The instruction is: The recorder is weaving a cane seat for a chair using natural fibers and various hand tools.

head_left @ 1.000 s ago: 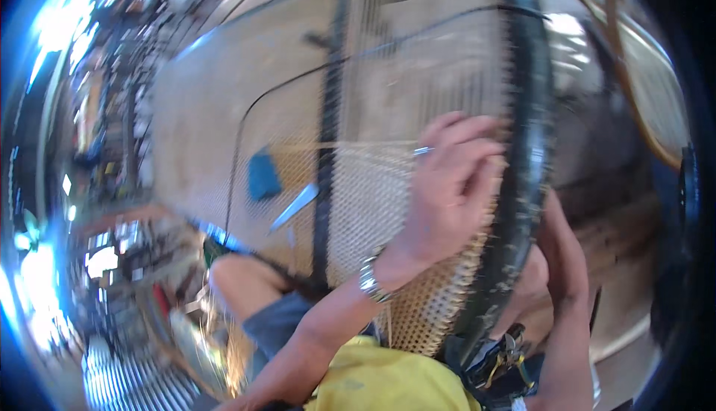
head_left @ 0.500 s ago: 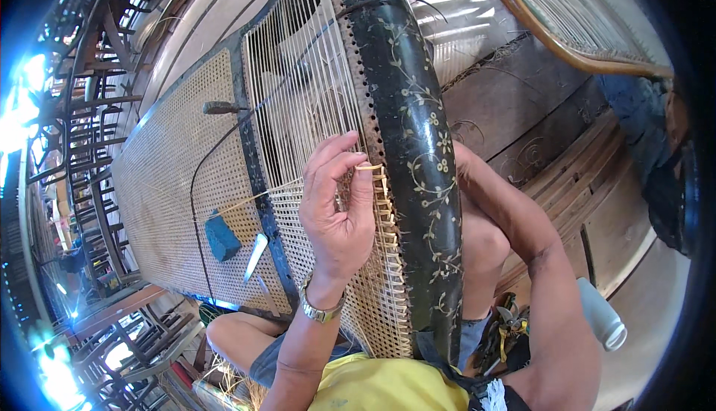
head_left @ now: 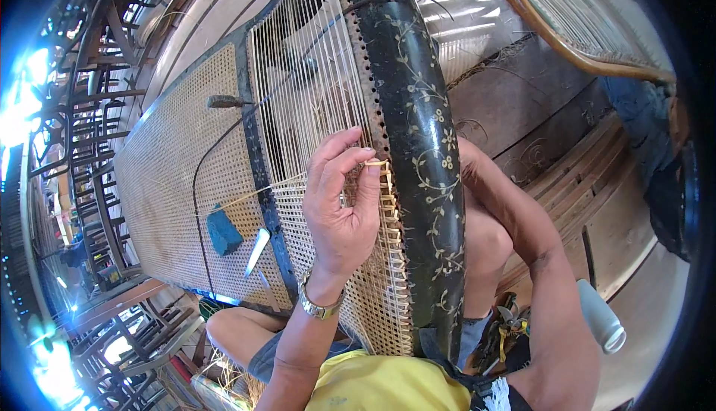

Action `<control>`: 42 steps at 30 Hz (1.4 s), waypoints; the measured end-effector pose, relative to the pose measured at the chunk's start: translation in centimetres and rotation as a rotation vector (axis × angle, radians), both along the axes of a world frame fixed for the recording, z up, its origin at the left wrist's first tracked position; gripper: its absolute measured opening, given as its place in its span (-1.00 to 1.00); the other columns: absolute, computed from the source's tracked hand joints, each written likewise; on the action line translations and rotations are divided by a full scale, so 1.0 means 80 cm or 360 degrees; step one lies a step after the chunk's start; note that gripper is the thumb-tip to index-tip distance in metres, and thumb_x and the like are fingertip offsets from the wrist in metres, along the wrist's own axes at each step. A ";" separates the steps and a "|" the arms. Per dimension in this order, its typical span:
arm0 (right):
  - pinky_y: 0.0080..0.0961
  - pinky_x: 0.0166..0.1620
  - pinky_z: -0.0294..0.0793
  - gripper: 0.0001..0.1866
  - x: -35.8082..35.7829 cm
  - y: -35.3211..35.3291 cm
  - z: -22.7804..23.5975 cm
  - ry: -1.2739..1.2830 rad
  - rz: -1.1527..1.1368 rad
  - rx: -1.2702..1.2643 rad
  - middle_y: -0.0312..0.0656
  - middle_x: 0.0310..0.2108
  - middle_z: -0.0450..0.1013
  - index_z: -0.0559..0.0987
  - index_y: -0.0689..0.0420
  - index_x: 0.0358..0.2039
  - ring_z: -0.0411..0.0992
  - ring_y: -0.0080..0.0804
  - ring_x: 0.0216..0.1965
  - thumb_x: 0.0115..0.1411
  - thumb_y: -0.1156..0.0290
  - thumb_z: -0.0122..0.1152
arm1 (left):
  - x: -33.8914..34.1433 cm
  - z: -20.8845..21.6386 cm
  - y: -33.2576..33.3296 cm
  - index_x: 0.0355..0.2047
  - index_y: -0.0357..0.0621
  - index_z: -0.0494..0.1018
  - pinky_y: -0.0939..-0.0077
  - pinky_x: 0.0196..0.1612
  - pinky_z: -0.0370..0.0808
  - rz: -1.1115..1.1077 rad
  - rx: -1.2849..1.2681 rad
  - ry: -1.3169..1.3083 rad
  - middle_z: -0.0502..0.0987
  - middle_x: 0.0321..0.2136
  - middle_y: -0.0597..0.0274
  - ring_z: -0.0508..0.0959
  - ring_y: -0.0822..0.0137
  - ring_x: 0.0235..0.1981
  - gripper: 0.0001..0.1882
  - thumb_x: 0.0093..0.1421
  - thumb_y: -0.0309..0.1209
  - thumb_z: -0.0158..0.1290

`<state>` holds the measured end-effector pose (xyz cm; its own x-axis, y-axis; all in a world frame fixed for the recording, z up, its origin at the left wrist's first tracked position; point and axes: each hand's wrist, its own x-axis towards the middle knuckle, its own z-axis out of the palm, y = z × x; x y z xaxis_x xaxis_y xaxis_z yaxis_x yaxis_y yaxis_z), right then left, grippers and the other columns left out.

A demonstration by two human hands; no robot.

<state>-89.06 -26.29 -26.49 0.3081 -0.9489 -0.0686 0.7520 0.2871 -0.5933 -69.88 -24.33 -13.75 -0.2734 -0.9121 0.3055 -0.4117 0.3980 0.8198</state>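
Note:
A dark curved frame, painted with pale vines and flowers, lies across my lap with partly woven cane along its drilled edge. My left hand, wearing a wristwatch, is closed in a pinch by the row of holes. Thumb and forefinger hold a short light cane strand that bends over the edge. Below the hand the mesh is close; above it run mostly bare parallel strands. My right forearm reaches behind the frame, which hides that hand.
On the finished cane panel at left lie a blue block, a knife blade and a wooden-handled tool. A dark strip curves across the work. At right are another caned frame, a grey cylinder and pliers.
The view has shifted slightly. My left hand keeps its pinch at the edge, a touch farther up, and the right arm stays behind the frame.

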 end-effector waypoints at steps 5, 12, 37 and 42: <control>-0.44 -0.06 0.72 -0.30 0.001 -0.002 0.011 -0.0060 -0.0018 0.0308 -0.08 0.05 0.53 0.32 0.20 0.31 0.60 -0.36 -0.03 0.18 0.57 0.41 | -0.003 0.002 0.000 -0.12 -0.20 0.56 0.34 0.08 0.55 -0.0021 0.0045 0.0077 0.57 0.06 0.09 0.56 0.12 0.10 -0.82 0.26 -0.56 0.21; -0.50 -0.12 0.72 -0.43 0.006 -0.007 0.014 -0.0020 -0.0094 0.0204 -0.13 -0.03 0.57 0.45 0.26 0.20 0.62 -0.41 -0.10 0.18 0.59 0.40 | 0.000 0.000 -0.005 -0.12 -0.19 0.57 0.26 0.15 0.51 -0.0039 -0.0043 -0.0004 0.57 0.07 0.08 0.55 0.09 0.11 -0.81 0.25 -0.55 0.22; -0.66 -0.19 0.49 -0.83 -0.004 0.111 0.175 0.1432 -0.1025 -0.0383 -0.36 -0.26 0.50 0.62 0.24 -0.10 0.45 -0.64 -0.27 0.29 0.63 0.27 | 0.023 0.020 -0.051 -0.20 -0.16 0.65 0.29 0.31 0.32 -0.0622 0.0027 -0.0049 0.50 0.22 0.17 0.41 0.18 0.28 -0.89 0.28 -0.44 0.22; -0.46 -0.21 0.54 -0.74 0.035 0.103 0.205 0.2088 -0.0771 -0.0716 -0.12 -0.28 0.50 0.64 0.16 -0.11 0.54 -0.30 -0.27 0.18 0.66 0.32 | 0.023 0.025 -0.062 -0.20 -0.15 0.67 0.29 0.32 0.31 -0.0661 0.0198 0.0049 0.49 0.22 0.17 0.40 0.18 0.28 -0.87 0.32 -0.43 0.17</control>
<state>-86.27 -18.08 -10.06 -0.0881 -0.9558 0.2804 -0.4173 -0.2202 -0.8817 -68.01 -29.28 -11.78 -0.6174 -0.7569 0.2143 -0.2119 0.4224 0.8813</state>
